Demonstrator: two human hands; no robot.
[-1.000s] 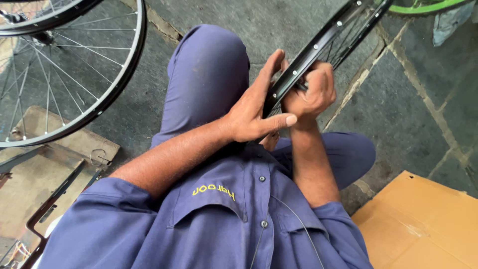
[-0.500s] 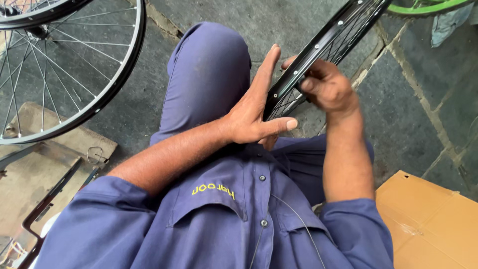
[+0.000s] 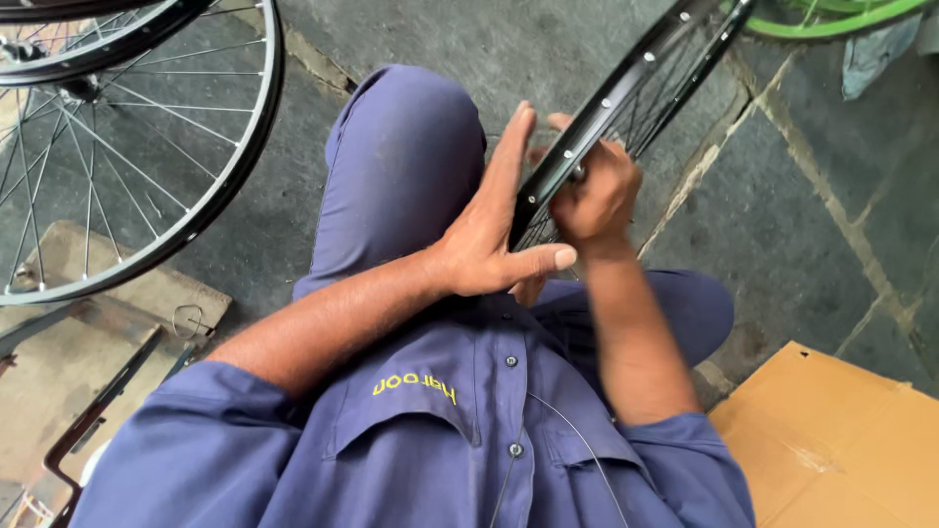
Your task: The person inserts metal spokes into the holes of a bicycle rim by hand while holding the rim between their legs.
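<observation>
Soft, even daylight fills the scene, with no hard shadows on the stone floor. Small glints mark the black rim, the landmark here. Just below it, the right hand is slightly motion-blurred, the left hand sharper. Far left of the rim, a spoked wheel bows with wide-angle distortion.

A flat sheet of tan corrugated cardboard lies on the stone floor at lower right (its nearer corner just beside the person's knee). A small yellow embroidered label sits on the blue shirt's chest pocket flap, seen upside down.
</observation>
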